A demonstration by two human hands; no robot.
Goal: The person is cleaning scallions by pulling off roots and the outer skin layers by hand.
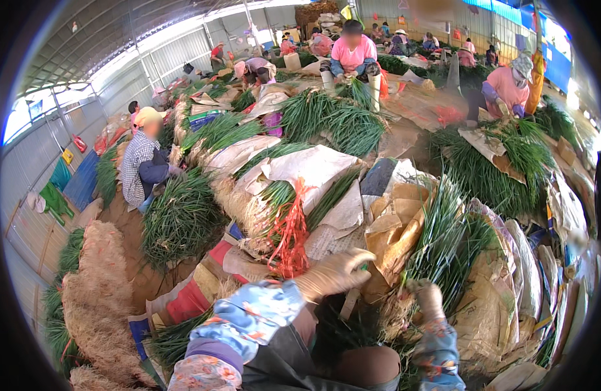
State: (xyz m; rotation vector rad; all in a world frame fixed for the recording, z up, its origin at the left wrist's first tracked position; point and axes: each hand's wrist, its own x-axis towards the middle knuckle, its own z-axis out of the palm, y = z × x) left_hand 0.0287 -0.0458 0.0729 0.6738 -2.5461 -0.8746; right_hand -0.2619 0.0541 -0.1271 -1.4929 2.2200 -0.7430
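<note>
My left hand (337, 274), in a tan glove and blurred, is raised over my lap. Its thumb and fingers are curved and apart, with a speck of green beside the fingertips. Close by on its left hangs a bunch of red plastic ties (291, 234). At the lower right, my gloved right hand (427, 297) has its fingers closed on stems near the root end of a heap of green onions (435, 239). Pale, stringy roots (395, 313) spread below those fingers. Brown paper sacking (395, 229) lies against the heap's left side.
Rooted onion bundles (241, 205) lie under a white sack (310, 168) ahead. A long row of roots (97, 293) runs along the left. A person in a yellow cap (139, 161) crouches by a leafy heap (180, 220). Other people in pink (351, 54) work farther back. Folded sacks (491, 293) stand right.
</note>
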